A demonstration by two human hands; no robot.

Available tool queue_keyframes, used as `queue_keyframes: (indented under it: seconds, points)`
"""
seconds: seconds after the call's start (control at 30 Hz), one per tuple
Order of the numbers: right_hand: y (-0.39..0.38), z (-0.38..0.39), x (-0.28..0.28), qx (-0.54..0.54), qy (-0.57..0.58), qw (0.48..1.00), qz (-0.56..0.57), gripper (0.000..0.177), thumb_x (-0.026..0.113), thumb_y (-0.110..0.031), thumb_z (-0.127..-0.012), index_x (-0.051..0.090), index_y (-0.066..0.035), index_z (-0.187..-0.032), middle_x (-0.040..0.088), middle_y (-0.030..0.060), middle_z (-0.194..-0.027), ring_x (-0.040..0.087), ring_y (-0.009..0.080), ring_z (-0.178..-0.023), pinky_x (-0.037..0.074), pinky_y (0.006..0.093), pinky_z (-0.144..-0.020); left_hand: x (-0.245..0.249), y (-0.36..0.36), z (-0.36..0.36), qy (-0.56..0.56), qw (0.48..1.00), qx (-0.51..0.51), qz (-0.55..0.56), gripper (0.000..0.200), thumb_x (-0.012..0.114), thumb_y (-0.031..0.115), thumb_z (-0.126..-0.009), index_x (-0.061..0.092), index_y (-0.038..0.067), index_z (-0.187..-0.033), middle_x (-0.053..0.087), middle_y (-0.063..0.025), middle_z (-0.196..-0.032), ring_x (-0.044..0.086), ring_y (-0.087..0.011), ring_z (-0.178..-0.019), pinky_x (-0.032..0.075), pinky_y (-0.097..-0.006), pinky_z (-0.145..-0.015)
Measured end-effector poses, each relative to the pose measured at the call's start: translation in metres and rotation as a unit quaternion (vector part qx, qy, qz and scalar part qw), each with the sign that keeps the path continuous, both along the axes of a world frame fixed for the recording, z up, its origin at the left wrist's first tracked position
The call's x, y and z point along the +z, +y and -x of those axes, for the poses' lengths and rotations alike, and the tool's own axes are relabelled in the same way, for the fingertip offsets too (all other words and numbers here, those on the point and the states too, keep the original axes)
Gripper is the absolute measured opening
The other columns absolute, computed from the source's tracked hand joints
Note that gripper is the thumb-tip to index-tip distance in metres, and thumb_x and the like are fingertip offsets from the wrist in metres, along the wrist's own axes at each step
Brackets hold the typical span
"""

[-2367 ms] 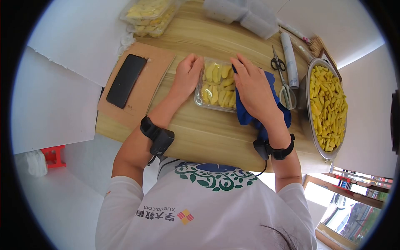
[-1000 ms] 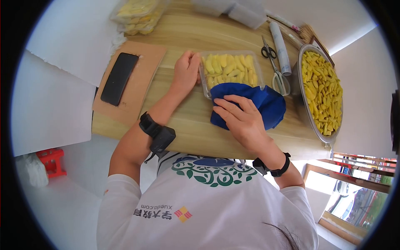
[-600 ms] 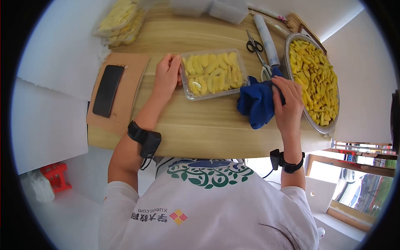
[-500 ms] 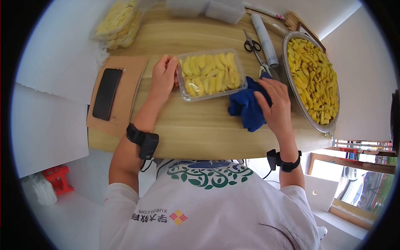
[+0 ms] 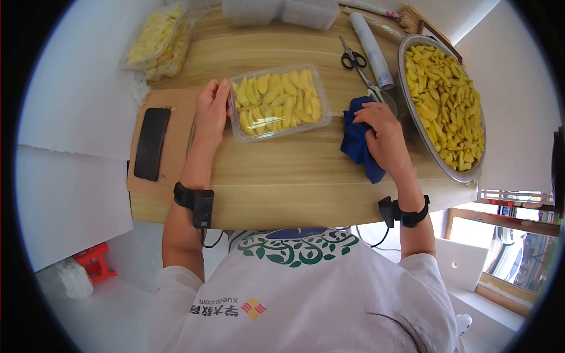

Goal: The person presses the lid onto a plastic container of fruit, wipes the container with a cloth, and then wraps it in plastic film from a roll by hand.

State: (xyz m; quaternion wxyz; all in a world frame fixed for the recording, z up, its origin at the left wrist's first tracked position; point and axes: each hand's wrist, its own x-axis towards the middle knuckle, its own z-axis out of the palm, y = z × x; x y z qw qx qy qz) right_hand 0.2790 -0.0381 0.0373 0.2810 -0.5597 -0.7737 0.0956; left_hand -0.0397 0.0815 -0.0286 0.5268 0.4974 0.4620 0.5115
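Blue cloth [image 5: 355, 145] is bunched up under the right hand [image 5: 382, 132], whose grip is curled down into the fabric. It sits on the desk [image 5: 282, 176] over at the right, between the clear tray [image 5: 282, 130] and the metal basin [image 5: 403, 76]. It's soft, floppy stuff that weighs next to nothing, so I'd say grab a fistful anywhere from the top.

Left hand [image 5: 212, 109] is closed on the tray's left end, fingers up at the rim. That looks like thin plastic, so my guess is it flexes or twists if you lift it by one corner with all those yellow fruit slices [image 5: 276, 100] inside. Better to take both short ends, or just slide it. The slices look moist, probably slippery and easy to bruise.

Hard to see:
- Much of the cloth is hidden under the hand.
- Something grey just past the knuckles could be a handle, near the scissors [image 5: 353, 59], but I can't tell.
- I can't tell if the left thumb hooks under the rim.
- The plastic containers [image 5: 276, 9] at the far edge are cut off.
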Motion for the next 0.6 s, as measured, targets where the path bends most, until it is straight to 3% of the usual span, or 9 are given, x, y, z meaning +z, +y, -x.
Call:
queue_keyframes:
  seconds: [0.07,0.17,0.3,0.47,0.6]
  points:
    - [0.004,-0.003,0.003,-0.030,-0.036,0.998,-0.032,0.027,0.053,0.014,-0.063,0.062,0.000,-0.083,0.063,0.0134,-0.092,0.057,0.0332,-0.105,0.048,0.0408,-0.085,0.004,-0.002,-0.002,-0.004,1.000,0.009,0.017,0.024,0.054,0.024,-0.098,0.052,0.011,-0.078,0.043,0.0068,-0.065,0.036,-0.0022,-0.053,0.030,-0.0192,-0.048]
    - [0.001,-0.010,0.019,-0.066,-0.099,0.991,-0.065,0.020,0.055,0.012,-0.065,0.062,0.000,-0.078,0.063,0.0123,-0.088,0.058,0.0315,-0.102,0.049,0.0398,-0.080,0.001,-0.001,-0.001,-0.011,1.000,0.002,0.011,0.023,0.054,0.024,-0.098,0.053,0.011,-0.079,0.043,0.0069,-0.065,0.036,-0.0023,-0.053,0.030,-0.0191,-0.048]
    - [-0.018,-0.005,0.040,-0.069,-0.180,0.981,-0.029,0.015,0.055,0.009,-0.066,0.062,0.000,-0.076,0.064,0.0112,-0.087,0.058,0.0305,-0.101,0.049,0.0385,-0.080,0.002,-0.003,-0.002,-0.011,1.000,-0.002,0.001,0.023,0.054,0.025,-0.098,0.054,0.010,-0.081,0.043,0.0070,-0.065,0.036,-0.0021,-0.054,0.030,-0.0191,-0.048]
    - [-0.025,0.023,0.013,-0.003,-0.108,0.994,-0.030,0.020,0.061,0.001,-0.068,0.065,-0.004,-0.087,0.062,0.0072,-0.103,0.053,0.0277,-0.110,0.043,0.0426,-0.091,0.005,-0.004,-0.003,-0.016,1.000,0.004,0.012,0.028,0.052,0.026,-0.099,0.052,0.007,-0.079,0.044,0.0047,-0.064,0.038,-0.0035,-0.052,0.032,-0.0198,-0.049]
    - [-0.025,0.033,-0.002,-0.025,-0.157,0.986,-0.050,0.024,0.063,-0.001,-0.068,0.065,-0.006,-0.092,0.060,0.0053,-0.111,0.049,0.0260,-0.114,0.041,0.0433,-0.092,0.000,-0.002,-0.002,-0.019,1.000,-0.002,0.003,0.027,0.051,0.025,-0.099,0.052,0.008,-0.079,0.044,0.0046,-0.064,0.039,-0.0035,-0.052,0.032,-0.0197,-0.049]
